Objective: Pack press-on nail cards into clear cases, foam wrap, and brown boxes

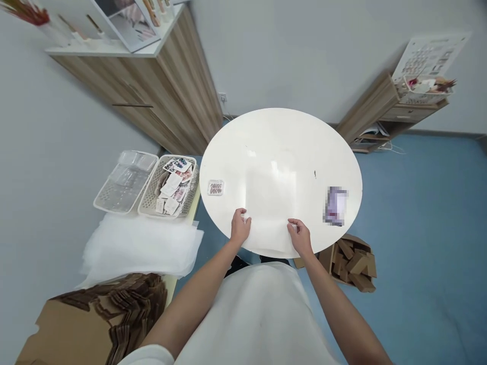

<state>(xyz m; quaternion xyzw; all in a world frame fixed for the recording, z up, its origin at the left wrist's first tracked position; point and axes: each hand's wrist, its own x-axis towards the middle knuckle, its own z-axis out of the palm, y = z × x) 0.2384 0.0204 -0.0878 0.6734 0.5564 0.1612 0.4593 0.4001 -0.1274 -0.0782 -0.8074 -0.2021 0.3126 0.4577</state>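
Observation:
A thin translucent white sheet [271,203] lies on the round white table [281,126], its outline faint against the surface. My left hand [241,228] pinches the sheet's left side near the front edge of the table. Across from it, my right hand [300,236] has its thumb and fingers closed at the sheet's right side. A small clear pack with reddish pieces [215,188] sits left of my left hand. To the right of my right hand is a purple and white item [335,206], blurred by pixels.
Left of the table are a white basket of cards [142,204], a basket of clear cases [99,198], a stack of white sheets [140,248] and folded brown cardboard [72,329]. A box of cardboard pieces [327,258] stands on the floor at right.

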